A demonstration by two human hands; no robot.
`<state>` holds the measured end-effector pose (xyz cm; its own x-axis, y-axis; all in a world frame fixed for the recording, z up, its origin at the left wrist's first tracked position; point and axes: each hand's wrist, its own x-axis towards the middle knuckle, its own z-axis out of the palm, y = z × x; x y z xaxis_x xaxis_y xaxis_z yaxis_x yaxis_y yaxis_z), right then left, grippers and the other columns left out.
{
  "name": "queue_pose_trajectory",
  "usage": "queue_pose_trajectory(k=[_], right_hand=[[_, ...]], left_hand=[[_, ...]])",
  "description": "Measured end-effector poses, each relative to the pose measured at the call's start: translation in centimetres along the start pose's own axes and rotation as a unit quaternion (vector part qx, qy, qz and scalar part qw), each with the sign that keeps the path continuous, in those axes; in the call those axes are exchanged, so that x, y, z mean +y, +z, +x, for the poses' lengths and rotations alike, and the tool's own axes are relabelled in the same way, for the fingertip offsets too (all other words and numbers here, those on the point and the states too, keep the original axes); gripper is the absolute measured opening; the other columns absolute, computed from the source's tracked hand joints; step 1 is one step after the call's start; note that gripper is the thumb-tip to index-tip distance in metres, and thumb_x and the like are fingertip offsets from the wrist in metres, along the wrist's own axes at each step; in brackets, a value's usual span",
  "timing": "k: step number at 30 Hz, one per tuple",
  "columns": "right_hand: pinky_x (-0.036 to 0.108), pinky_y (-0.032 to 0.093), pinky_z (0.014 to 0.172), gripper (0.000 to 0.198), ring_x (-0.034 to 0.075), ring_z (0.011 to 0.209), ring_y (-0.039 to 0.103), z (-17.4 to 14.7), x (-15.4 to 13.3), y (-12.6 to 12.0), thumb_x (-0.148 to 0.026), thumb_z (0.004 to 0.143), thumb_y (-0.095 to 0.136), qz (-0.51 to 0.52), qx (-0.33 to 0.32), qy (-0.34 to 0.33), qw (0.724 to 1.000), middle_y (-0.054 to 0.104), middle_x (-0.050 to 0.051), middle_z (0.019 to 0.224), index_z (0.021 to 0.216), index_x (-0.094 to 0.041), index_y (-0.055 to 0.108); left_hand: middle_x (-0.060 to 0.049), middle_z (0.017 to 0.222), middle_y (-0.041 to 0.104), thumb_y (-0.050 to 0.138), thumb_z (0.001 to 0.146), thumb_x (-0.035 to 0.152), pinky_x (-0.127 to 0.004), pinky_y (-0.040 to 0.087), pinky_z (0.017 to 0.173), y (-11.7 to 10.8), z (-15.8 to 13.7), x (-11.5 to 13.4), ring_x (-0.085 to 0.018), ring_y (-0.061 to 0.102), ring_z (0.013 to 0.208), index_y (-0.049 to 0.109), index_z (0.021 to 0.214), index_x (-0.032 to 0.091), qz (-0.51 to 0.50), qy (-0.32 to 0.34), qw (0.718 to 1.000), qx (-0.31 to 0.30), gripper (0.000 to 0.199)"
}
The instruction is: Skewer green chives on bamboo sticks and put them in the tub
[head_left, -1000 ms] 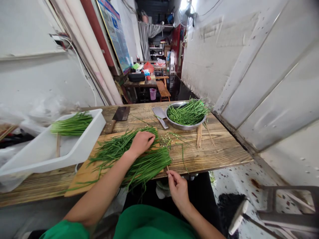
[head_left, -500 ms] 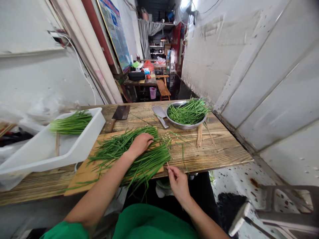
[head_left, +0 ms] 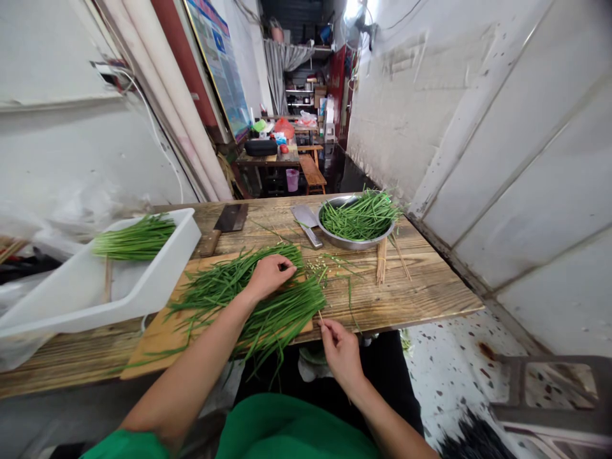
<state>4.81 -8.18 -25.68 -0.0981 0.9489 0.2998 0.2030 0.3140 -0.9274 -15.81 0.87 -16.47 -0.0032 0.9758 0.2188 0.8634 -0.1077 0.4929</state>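
Note:
Long green garlic chives (head_left: pixel 291 307) lie in a spread pile on a wooden cutting board (head_left: pixel 157 347), some hanging over the table's front edge. My left hand (head_left: pixel 271 275) rests over the pile near its right end, thumb and fingers pinched together; what is between them, if anything, is too small to make out. My right hand (head_left: pixel 342 354) is at the front edge, just right of the board. It pinches a thin wooden skewer (head_left: pixel 320 315) whose far end reaches the cut ends of the chives. Small chopped bits (head_left: pixel 316 266) are scattered beyond them.
A steel bowl (head_left: pixel 354 244) heaped with chives stands back right, with bundled skewers (head_left: pixel 381 261) beside it. A metal-handled cleaver (head_left: pixel 312 237) and a dark cleaver (head_left: pixel 232 218) lie behind the board. A white tray (head_left: pixel 165 280) holding chives is left. A plastic stool (head_left: pixel 549 408) stands right.
Both hands stay in nearly the same places, the left fingertips shifting slightly. On the floor at lower right, the black-fringed mop has slid down and right, partly out of view.

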Motion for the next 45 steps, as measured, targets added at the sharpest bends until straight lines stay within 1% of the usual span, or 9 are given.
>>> queue_pose_trajectory(k=[4,8,12,18,21,26,33,39,45], right_hand=[[0.023,0.051,0.06,0.023,0.016,0.066,0.065,0.0,0.2,0.0,-0.025,0.084,0.047,0.006,0.004,-0.002,1.0,0.07,0.006,0.079,0.091,-0.015,0.066],[0.023,0.051,0.06,0.023,0.016,0.066,0.065,0.0,0.2,0.1,-0.026,0.084,0.047,0.012,0.005,-0.004,1.0,0.07,0.006,0.079,0.091,-0.015,0.066],[0.023,0.051,0.061,0.024,0.016,0.066,0.065,0.1,0.3,0.2,-0.025,0.084,0.046,0.009,0.003,0.002,1.0,0.07,0.006,0.08,0.091,-0.015,0.066],[0.022,0.051,0.059,0.024,0.015,0.066,0.064,0.2,0.7,0.4,-0.025,0.084,0.046,0.007,0.003,-0.006,1.0,0.07,0.005,0.078,0.092,-0.015,0.066],[0.022,0.051,0.059,0.024,0.015,0.065,0.064,0.3,0.8,0.5,-0.025,0.084,0.046,0.008,0.005,-0.013,1.0,0.07,0.006,0.078,0.092,-0.015,0.067],[0.023,0.052,0.064,0.023,0.016,0.069,0.065,0.3,0.8,0.5,-0.024,0.084,0.046,0.012,0.005,-0.011,1.0,0.07,0.006,0.082,0.092,-0.016,0.067],[0.026,0.052,0.07,0.023,0.018,0.077,0.066,0.2,0.8,0.5,-0.025,0.085,0.047,0.02,-0.002,0.006,1.0,0.07,0.007,0.086,0.093,-0.017,0.067],[0.026,0.052,0.071,0.023,0.018,0.076,0.067,0.2,0.7,0.5,-0.024,0.085,0.047,0.025,0.0,0.0,1.0,0.07,0.007,0.086,0.094,-0.017,0.067],[0.026,0.052,0.071,0.024,0.018,0.077,0.066,0.3,0.6,0.5,-0.024,0.084,0.046,0.015,0.003,0.0,1.0,0.07,0.006,0.087,0.094,-0.017,0.067]], left_hand=[[0.0,0.063,0.062,0.054,0.071,0.044,-0.023,0.038,0.057,-0.6,0.2,-0.2,-0.013,0.053,0.06,0.063,0.07,0.015,-0.086,-0.051,0.995,0.0,0.031],[0.0,0.07,0.064,0.055,0.071,0.045,-0.023,0.041,0.063,-1.2,0.4,-0.2,-0.013,0.054,0.065,0.063,0.075,0.014,-0.143,-0.017,0.989,-0.025,0.032],[-0.001,0.075,0.066,0.056,0.07,0.039,-0.025,0.041,0.072,-1.0,0.3,0.1,-0.015,0.057,0.073,0.065,0.074,0.014,-0.122,-0.001,0.991,-0.054,0.026],[-0.001,0.072,0.068,0.053,0.072,0.039,-0.025,0.043,0.066,0.6,0.1,-0.1,-0.015,0.058,0.068,0.068,0.075,0.016,-0.089,-0.008,0.995,-0.046,0.027],[-0.001,0.076,0.069,0.053,0.071,0.037,-0.025,0.044,0.068,1.0,0.0,-0.3,-0.016,0.06,0.072,0.068,0.077,0.017,-0.087,-0.002,0.995,-0.045,0.026],[-0.002,0.085,0.07,0.055,0.071,0.033,-0.027,0.045,0.075,0.9,-0.1,-0.4,-0.017,0.062,0.079,0.07,0.084,0.018,-0.084,0.01,0.995,-0.057,0.025],[-0.001,0.084,0.07,0.056,0.07,0.032,-0.026,0.046,0.074,1.2,-0.3,-0.5,-0.017,0.063,0.077,0.07,0.084,0.02,-0.087,0.012,0.995,-0.055,0.023],[-0.001,0.086,0.07,0.057,0.071,0.033,-0.026,0.046,0.076,1.1,-0.3,-0.7,-0.017,0.063,0.08,0.071,0.086,0.02,-0.095,0.009,0.994,-0.056,0.024],[-0.001,0.086,0.07,0.057,0.073,0.033,-0.026,0.045,0.079,1.0,-0.5,-0.3,-0.016,0.062,0.082,0.071,0.085,0.022,-0.08,0.053,0.994,-0.044,0.021]])
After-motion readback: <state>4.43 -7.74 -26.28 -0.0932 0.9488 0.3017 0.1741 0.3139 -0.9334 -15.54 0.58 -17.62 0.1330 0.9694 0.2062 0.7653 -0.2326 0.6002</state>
